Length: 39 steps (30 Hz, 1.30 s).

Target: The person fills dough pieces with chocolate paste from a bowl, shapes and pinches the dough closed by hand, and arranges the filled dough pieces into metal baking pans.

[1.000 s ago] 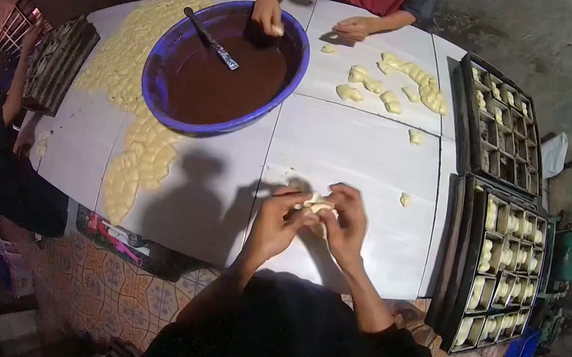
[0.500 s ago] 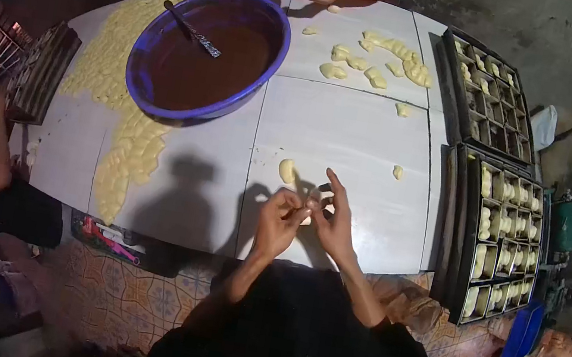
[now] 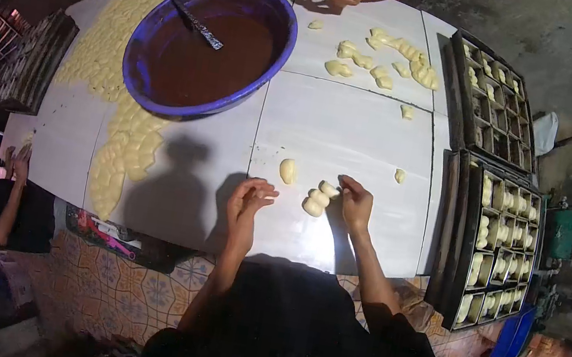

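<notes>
1. work in hand: a short row of three pale-yellow, rounded dough pieces lies between the hands on the white, flat tabletop, its members apparently touching; the step seems to be the shaping and lining up of such pieces.
2. left hand: grips nothing; fingers loosely bent, thumb apart, near a single pale-yellow, oval dough lump.
3. right hand: likewise without a hold, its bent fingertips just beside the row's far end; whether they touch it cannot be told.
4. next move, as judged: handling the row would call for light, even pressure from both sides, lest the soft pieces part or flatten.
5. surroundings: a blue, round plastic basin of brown filling; a dark, compartmented metal tray bearing similar pieces, at right.
</notes>
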Each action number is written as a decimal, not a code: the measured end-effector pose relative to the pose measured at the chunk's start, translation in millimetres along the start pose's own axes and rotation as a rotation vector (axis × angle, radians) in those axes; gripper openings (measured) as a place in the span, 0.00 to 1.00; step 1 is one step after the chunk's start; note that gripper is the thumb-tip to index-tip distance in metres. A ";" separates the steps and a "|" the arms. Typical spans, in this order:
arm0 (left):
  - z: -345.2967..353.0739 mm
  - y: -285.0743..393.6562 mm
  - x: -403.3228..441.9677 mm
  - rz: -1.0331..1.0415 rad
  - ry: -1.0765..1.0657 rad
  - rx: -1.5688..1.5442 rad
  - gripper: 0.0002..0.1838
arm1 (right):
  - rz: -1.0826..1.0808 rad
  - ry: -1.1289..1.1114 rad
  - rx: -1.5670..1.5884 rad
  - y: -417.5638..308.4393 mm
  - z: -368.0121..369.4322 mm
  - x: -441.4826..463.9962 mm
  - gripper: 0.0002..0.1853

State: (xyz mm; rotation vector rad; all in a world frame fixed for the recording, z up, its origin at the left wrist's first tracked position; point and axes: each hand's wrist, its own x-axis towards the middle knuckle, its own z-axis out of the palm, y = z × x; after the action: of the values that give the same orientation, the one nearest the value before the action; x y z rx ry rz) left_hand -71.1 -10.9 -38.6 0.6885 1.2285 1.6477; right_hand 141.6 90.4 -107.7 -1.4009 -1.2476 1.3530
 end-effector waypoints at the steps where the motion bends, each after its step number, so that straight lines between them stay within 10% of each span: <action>1: -4.5 -3.2 -0.8 -0.042 0.057 -0.001 0.11 | 0.022 -0.031 -0.106 -16.8 2.3 -5.8 0.17; 6: -16.6 -22.3 -3.2 -0.125 0.144 -0.040 0.10 | -0.151 -0.349 -0.466 -20.1 -1.6 1.9 0.24; 10: -17.6 -19.5 -3.5 -0.083 0.154 -0.039 0.10 | -0.440 -0.116 -1.006 -59.0 44.1 1.9 0.27; 14: -17.3 -21.3 -5.8 -0.032 0.129 0.039 0.11 | -0.716 -0.353 -0.904 -33.5 105.2 6.1 0.19; 22: -5.1 12.9 -15.2 0.296 0.043 0.366 0.19 | -0.224 -0.481 0.038 -118.0 94.4 -58.6 0.10; 30: 21.6 16.4 -17.3 -0.042 0.097 0.300 0.10 | -0.157 -0.381 0.257 -94.5 81.7 -40.9 0.17; 32: 25.8 16.5 -7.6 -0.407 -0.053 -0.817 0.09 | -0.617 -0.505 -0.019 -108.8 83.4 -50.5 0.21; 33: 26.3 20.0 -8.9 -0.515 -0.047 -0.863 0.09 | -0.586 -0.482 -0.077 -106.0 84.4 -50.9 0.22; 34: 23.5 7.4 -8.9 -0.440 -0.116 -0.879 0.21 | -0.710 -0.525 -0.151 -94.2 81.4 -38.1 0.23; 36: 11.9 2.9 3.5 -0.483 -0.441 -1.307 0.37 | -0.195 -0.695 0.275 -99.0 77.0 -35.6 0.42; 39: 24.9 51.1 55.6 -0.209 -0.749 -0.957 0.64 | -0.134 -0.875 0.400 -76.3 66.7 -6.9 0.67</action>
State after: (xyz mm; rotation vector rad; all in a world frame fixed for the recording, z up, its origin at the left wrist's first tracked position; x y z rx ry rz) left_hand -90.3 46.8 12.6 0.4500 -0.0647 1.3733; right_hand 67.0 92.5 -38.8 -0.4165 -1.4380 2.0697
